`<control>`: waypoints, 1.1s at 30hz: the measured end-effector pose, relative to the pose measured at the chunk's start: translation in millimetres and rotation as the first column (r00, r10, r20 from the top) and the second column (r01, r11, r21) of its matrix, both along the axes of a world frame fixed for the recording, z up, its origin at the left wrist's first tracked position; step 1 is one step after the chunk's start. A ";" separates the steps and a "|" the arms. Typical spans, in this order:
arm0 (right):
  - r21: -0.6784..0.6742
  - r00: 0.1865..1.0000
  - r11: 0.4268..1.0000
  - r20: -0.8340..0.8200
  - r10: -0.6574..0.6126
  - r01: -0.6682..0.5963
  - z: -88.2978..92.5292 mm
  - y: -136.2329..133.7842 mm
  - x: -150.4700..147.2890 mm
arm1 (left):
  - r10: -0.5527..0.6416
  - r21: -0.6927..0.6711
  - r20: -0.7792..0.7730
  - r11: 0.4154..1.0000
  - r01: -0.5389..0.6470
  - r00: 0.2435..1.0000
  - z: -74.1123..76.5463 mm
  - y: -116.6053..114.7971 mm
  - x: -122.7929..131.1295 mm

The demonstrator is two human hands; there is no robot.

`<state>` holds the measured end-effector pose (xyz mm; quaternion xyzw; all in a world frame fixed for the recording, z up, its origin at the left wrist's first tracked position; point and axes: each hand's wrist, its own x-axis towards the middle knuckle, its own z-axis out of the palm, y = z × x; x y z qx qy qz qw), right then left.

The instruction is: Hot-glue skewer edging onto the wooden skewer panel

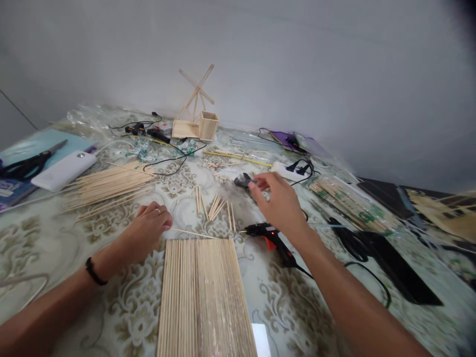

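My left hand (148, 228) rests on the table with its fingers closed on a thin wooden skewer (193, 233) that points right. A flat panel of skewers glued side by side (206, 297) lies just in front of me. My right hand (278, 201) reaches forward, and its fingertips touch a dark pair of cutting pliers (243, 182). Below that hand lies a black and orange glue gun (269, 235). Short cut skewer pieces (215, 204) are scattered between the hands.
A loose pile of long skewers (109, 186) lies at left, near a white power bank (65, 169) and scissors (29, 162). A small stick model with a box (197, 119) stands by the wall. A power strip (292, 172), packaged skewers (345, 201) and cables are at right.
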<state>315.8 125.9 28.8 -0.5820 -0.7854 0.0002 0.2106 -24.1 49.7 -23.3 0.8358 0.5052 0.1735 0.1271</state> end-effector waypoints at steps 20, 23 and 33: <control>-0.291 0.942 0.897 -0.049 0.333 -0.332 -36.7 -105.8 -37.7 | -0.057 -0.106 0.007 0.993 0.058 0.998 -1.5 -35.5 23.4; -0.278 0.940 0.898 -0.069 0.335 -0.340 -39.9 -110.4 -28.7 | -0.011 -0.086 0.016 0.996 0.013 1.000 -3.8 -38.5 18.6; -0.239 0.932 0.903 -0.015 0.363 -0.356 -53.7 -117.3 -6.0 | 0.025 -0.187 0.119 0.982 -0.002 0.993 -7.2 -39.6 11.5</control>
